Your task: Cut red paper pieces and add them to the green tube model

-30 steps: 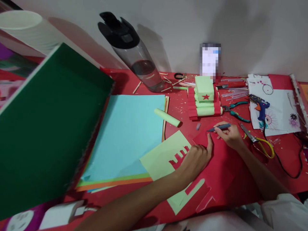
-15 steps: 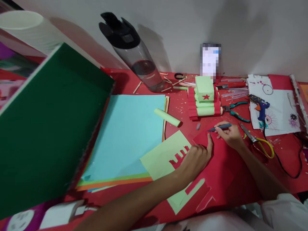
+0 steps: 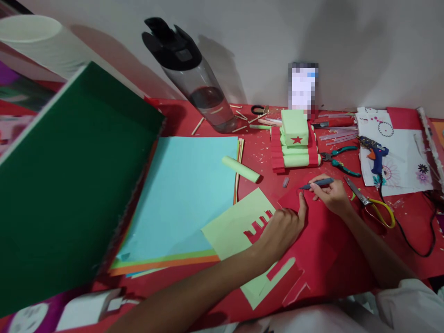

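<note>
Red paper (image 3: 322,236) lies flat on the red tabletop (image 3: 412,236), beneath both hands. The right hand (image 3: 331,196) has its grip closed around a dark grey pen (image 3: 322,183), whose tip meets the paper near its upper edge. The left hand (image 3: 282,226) sets its index finger on the paper just beside that tip; the other fingers curl under, and I cannot tell whether they clasp anything. Partly under the left hand and forearm, a pale green sheet (image 3: 231,222) shows a notched red shape (image 3: 254,237) and overlaps the blue paper (image 3: 190,185). A light green roll (image 3: 241,169) rests across the blue paper's right edge. Beyond the hands sits a green and red paper model (image 3: 297,161) with a red star (image 3: 297,139), in front of a phone (image 3: 303,88). Teal-handled pliers (image 3: 342,161) lie right of the model, and yellow-handled scissors (image 3: 369,202) near the right wrist. A blue glue gun (image 3: 379,159) lies on flower-print paper (image 3: 409,157). Farther left, a black-lidded bottle (image 3: 208,97) stands near a large green board (image 3: 79,185).
</note>
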